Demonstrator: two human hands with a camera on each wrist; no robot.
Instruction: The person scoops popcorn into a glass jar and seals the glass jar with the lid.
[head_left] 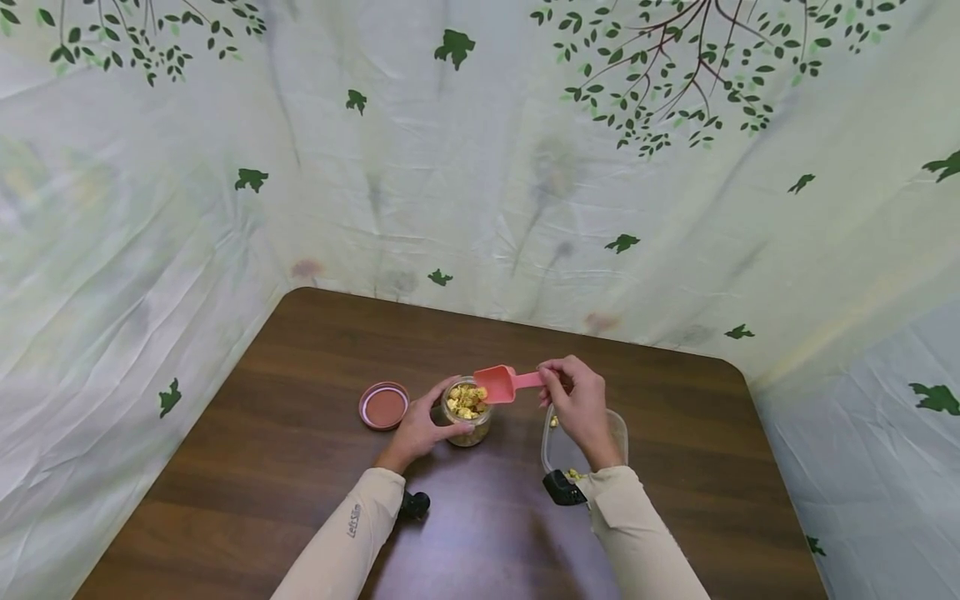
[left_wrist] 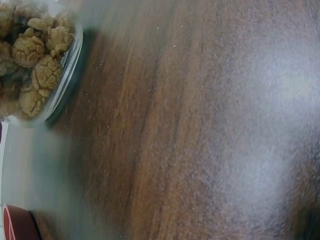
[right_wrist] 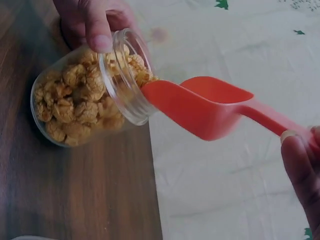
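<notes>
Nearest, two beige sleeves (head_left: pixel 352 533) coming in over the dark wooden desk (head_left: pixel 300 467). Just right of centre, a clear plastic container (head_left: pixel 618 429) lying on the desk under the right wrist, a few yellow pieces visible inside. Right hand (head_left: pixel 577 400) above it, fingers (right_wrist: pixel 300 165) pinched on the handle of a pink-red scoop (head_left: pixel 504 382), held level with its front lip touching the jar's rim. Left hand (head_left: pixel 420 429) wrapped round a small clear glass jar (head_left: pixel 468 412), fingers curled against its side, thumb (right_wrist: pixel 97 30) on the neck near the rim. Jar standing mid-desk between the two hands, lid off, filled nearly to the mouth with knobbly golden-brown puffed pieces (right_wrist: pixel 75 105). Left of the jar and apart from it, a round reddish lid (head_left: pixel 384 405) lying flat on the desk. Beyond the far desk edge, a pale cloth backdrop (head_left: pixel 480 183) printed with green leaves and branches, rising on all sides.
</notes>
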